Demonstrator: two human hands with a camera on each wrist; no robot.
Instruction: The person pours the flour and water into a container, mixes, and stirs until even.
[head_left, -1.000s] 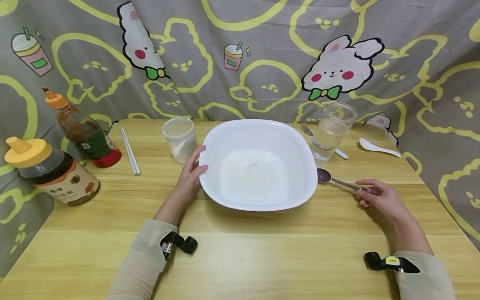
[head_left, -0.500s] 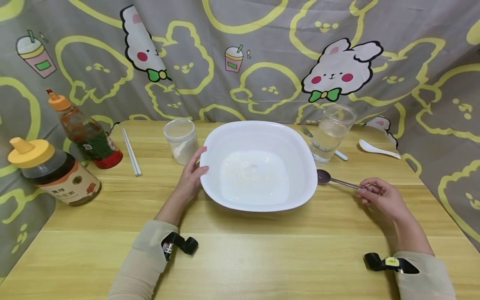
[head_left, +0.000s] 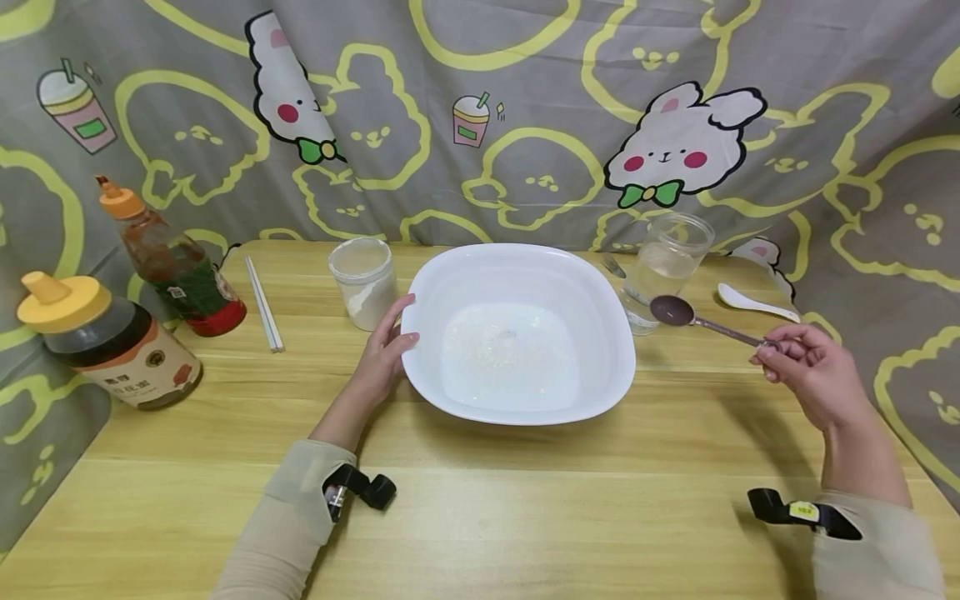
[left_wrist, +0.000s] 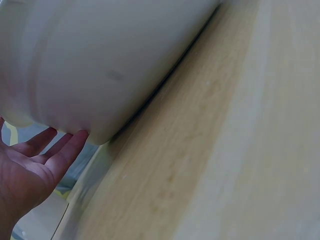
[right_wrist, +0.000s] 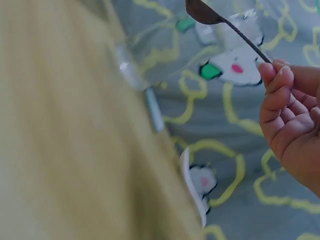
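A white basin point(head_left: 517, 400) stands mid-table with a little pale, whitish matter on its floor. At its left rim is my left hand point(head_left: 381, 358), two digits over the edge; in the left wrist view more fingertips press the outer wall point(left_wrist: 90, 75). My right hand point(head_left: 813, 379) pinches the handle end of a dark purple measuring spoon point(head_left: 672, 311), held above the table to the right of the basin. In the right wrist view the spoon point(right_wrist: 204, 11) points away from the fingers, its bowl partly cut off by the frame.
A clear jar of water point(head_left: 660, 271) stands behind the spoon, overlapping a fork point(head_left: 613, 265). A white spoon point(head_left: 757, 302) lies at the back right. Left of the basin are a jar of white powder point(head_left: 367, 292), chopsticks point(head_left: 264, 304), a sauce bottle point(head_left: 180, 275) and a honey jar point(head_left: 127, 350).
My right hand has lifted the measuring spoon off the table and moved it up and to the right. My left hand stays at the basin's rim.
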